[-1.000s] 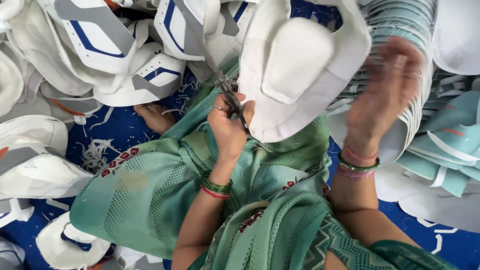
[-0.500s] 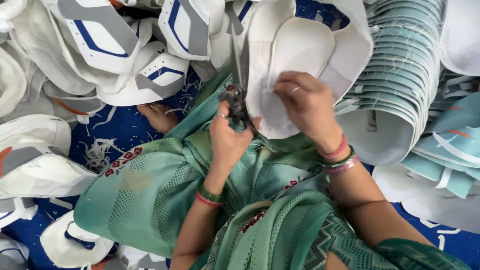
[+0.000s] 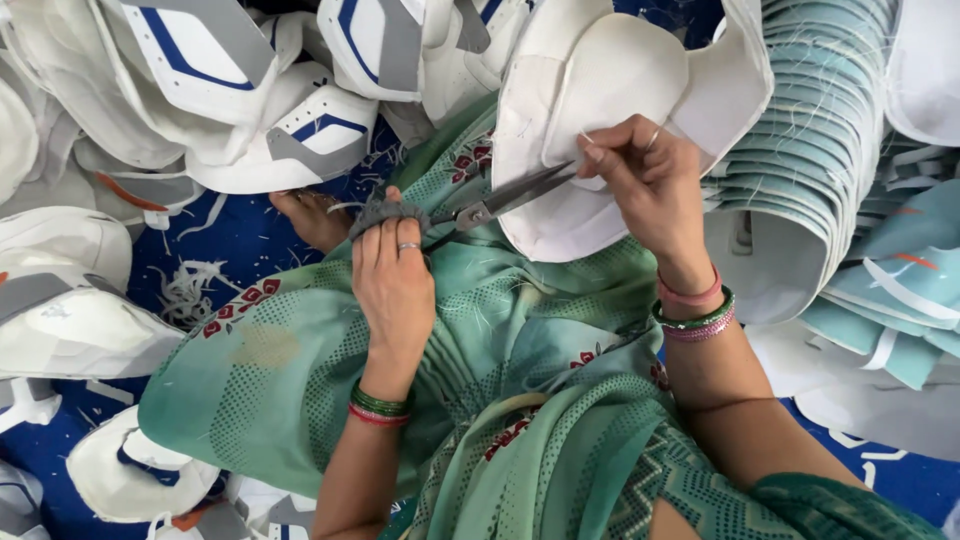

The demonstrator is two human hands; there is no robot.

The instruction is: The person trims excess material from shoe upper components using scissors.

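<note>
A stack of pale teal moulded shells [image 3: 830,130] fills the blue floor's right edge. On the green-draped lap, the right hand [image 3: 650,190] pinches a white moulded foam piece [image 3: 610,90]; the left hand [image 3: 393,265] grips grey-handled steel scissors [image 3: 480,210].

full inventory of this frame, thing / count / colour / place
moulded white piece: one, white, top centre, pinched by right hand
scissors: one pair, grey metal, centre, blades at the piece's edge
white, grey and blue pieces: many, heaped top left
teal stack: one nested stack, pale teal, right
blue sheet: one, blue, underneath, strewn with white offcuts
green garment: one, green, over the lap
foot: one, bare, left of centre
left hand: on scissors handles
right hand: on the piece
</note>
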